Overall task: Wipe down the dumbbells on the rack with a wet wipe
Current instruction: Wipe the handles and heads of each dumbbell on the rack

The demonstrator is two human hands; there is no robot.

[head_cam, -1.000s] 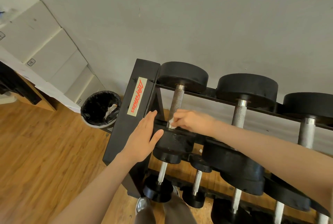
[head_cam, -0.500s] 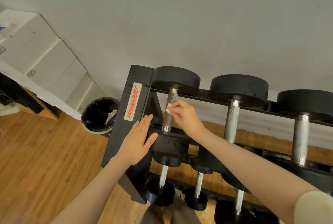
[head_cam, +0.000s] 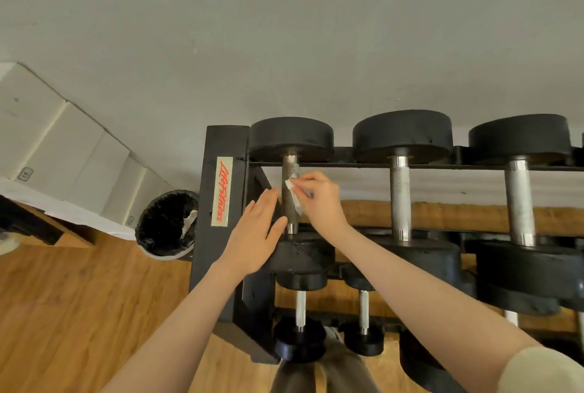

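A: Where is the wet wipe (head_cam: 293, 193)?

B: The right hand (head_cam: 319, 200) pinches it against the handle of the leftmost dumbbell (head_cam: 290, 193) on the rack (head_cam: 221, 203); the left hand (head_cam: 256, 234) lies open and flat on the near head.

A: Anything around?

B: A lined bin (head_cam: 167, 223) stands left of the rack; two more dumbbells (head_cam: 401, 196) sit to the right.

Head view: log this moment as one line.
right hand: presses wet wipe on leftmost top dumbbell handle | left hand: open, against its near head | stage: wiping
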